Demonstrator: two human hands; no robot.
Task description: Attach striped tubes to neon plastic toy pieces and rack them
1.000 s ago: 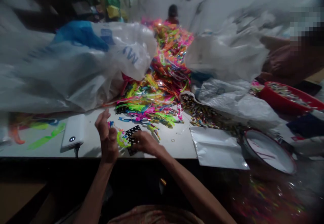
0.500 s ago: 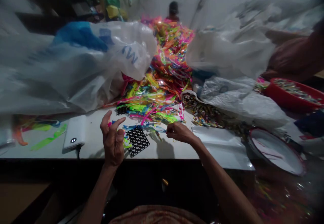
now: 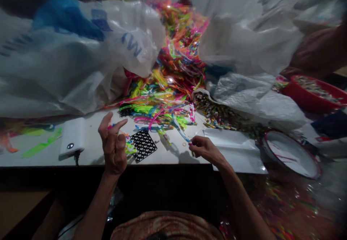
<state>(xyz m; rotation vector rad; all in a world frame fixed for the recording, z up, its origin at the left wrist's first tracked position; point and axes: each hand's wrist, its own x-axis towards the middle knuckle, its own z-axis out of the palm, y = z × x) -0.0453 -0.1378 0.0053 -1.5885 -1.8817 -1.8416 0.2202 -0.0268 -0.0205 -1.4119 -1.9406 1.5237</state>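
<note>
My left hand (image 3: 113, 144) is raised above the near edge of the white table (image 3: 92, 149), fingers curled round a small bunch of bright plastic pieces (image 3: 127, 146). My right hand (image 3: 204, 149) is pinched on the end of a thin blue strip (image 3: 181, 133) that runs back toward the heap. A black perforated grid (image 3: 143, 145) lies flat between my hands. Behind them spreads a big pile of neon plastic strips (image 3: 170, 84).
Large clear plastic bags (image 3: 67, 59) bulge left and right (image 3: 244, 48) of the pile. A white power bank (image 3: 71, 138) lies left, a silver foil pouch (image 3: 233, 149) and a red-rimmed white bowl (image 3: 291, 155) right. A red basin (image 3: 314, 95) and another person's arm (image 3: 317, 52) are far right.
My right hand left the black grid, reached right to the heap and has drawn back nearer with a blue strip. My left hand stayed raised with its bunch.
</note>
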